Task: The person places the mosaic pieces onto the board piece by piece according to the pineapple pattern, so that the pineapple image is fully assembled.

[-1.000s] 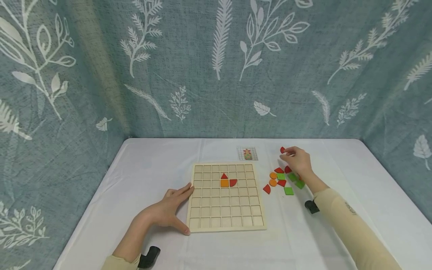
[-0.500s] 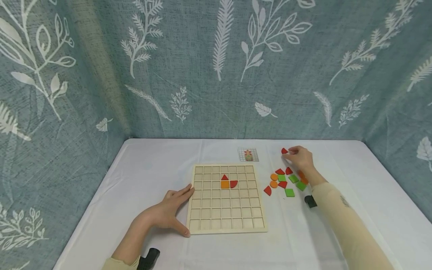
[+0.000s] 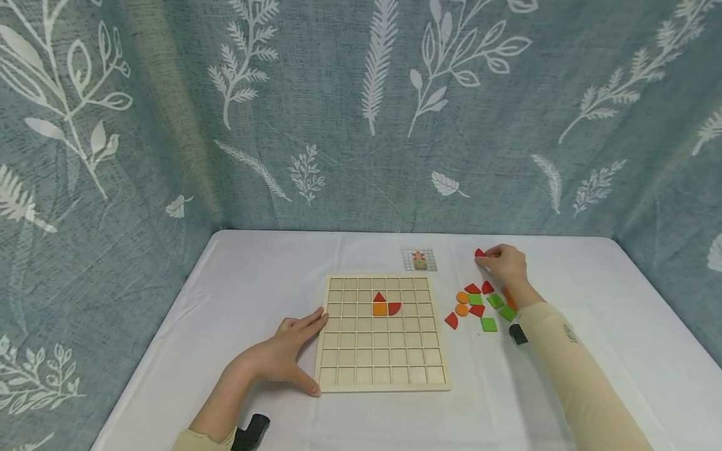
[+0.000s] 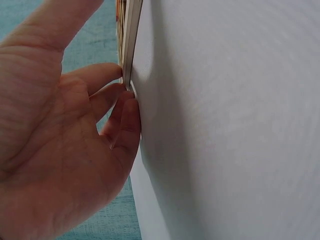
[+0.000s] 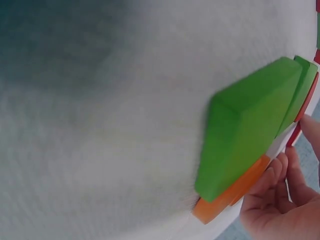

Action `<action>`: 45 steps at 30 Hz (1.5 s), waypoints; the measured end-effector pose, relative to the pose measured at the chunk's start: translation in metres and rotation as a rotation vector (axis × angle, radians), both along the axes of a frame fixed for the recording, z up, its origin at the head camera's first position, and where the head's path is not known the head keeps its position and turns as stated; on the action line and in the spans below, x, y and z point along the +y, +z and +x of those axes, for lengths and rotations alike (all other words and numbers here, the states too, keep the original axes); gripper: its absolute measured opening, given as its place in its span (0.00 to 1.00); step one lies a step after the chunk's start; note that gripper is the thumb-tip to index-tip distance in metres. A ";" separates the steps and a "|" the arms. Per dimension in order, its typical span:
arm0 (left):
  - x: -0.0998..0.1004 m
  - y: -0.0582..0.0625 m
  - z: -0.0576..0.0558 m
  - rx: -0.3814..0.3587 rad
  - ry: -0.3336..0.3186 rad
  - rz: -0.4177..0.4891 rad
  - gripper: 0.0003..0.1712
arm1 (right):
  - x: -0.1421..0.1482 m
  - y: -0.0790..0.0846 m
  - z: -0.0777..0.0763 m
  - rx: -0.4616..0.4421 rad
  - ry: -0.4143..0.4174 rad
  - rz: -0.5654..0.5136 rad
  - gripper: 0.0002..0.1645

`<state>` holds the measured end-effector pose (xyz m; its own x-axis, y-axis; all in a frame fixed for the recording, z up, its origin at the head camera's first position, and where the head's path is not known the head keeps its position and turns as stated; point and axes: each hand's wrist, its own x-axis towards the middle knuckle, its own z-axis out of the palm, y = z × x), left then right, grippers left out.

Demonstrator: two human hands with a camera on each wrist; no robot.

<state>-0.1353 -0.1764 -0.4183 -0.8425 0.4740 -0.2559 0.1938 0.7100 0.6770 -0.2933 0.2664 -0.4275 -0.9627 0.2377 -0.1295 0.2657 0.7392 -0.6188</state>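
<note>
A pale wooden grid board [image 3: 366, 357] lies on the white table. In its upper cells sit a red triangle [image 3: 379, 297], an orange square [image 3: 380, 309] and a red quarter-circle [image 3: 394, 308]. My left hand [image 3: 282, 354] rests at the board's left edge, fingers and thumb spread; the left wrist view shows its fingertips at the board's side [image 4: 131, 45]. Beyond the loose pieces, my right hand [image 3: 506, 263] pinches a red curved-edge piece [image 3: 480, 253] between thumb and fingertips. In the right wrist view a green square [image 5: 245, 125] lies large in front of that hand.
Right of the board lie loose pieces: orange circles [image 3: 462, 298], green squares [image 3: 489, 324] and red wedges [image 3: 452, 320]. More orange pieces [image 3: 510, 299] lie by the right wrist. A small gridded picture card [image 3: 419, 259] lies behind the board. A patterned curtain [image 3: 338, 156] hangs behind the table.
The red piece between my right fingertips has turned slightly, its point now facing differently. The right forearm has shifted a little left. My left hand stays at the board's edge.
</note>
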 end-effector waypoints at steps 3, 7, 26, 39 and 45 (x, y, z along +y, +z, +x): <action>0.000 0.002 0.001 0.003 -0.004 0.005 0.73 | 0.000 0.001 0.000 -0.003 -0.001 0.006 0.24; 0.001 0.004 0.001 0.000 -0.007 0.006 0.73 | 0.001 0.001 0.001 -0.009 -0.004 0.019 0.24; 0.002 0.001 0.000 -0.005 0.003 -0.038 0.73 | -0.055 0.013 0.032 0.133 0.269 -0.103 0.22; 0.002 0.000 -0.002 -0.002 0.002 -0.028 0.73 | -0.116 0.012 0.066 0.151 0.511 -0.251 0.16; 0.002 0.002 -0.001 -0.005 -0.005 -0.016 0.72 | -0.139 0.009 0.075 0.165 0.613 -0.247 0.13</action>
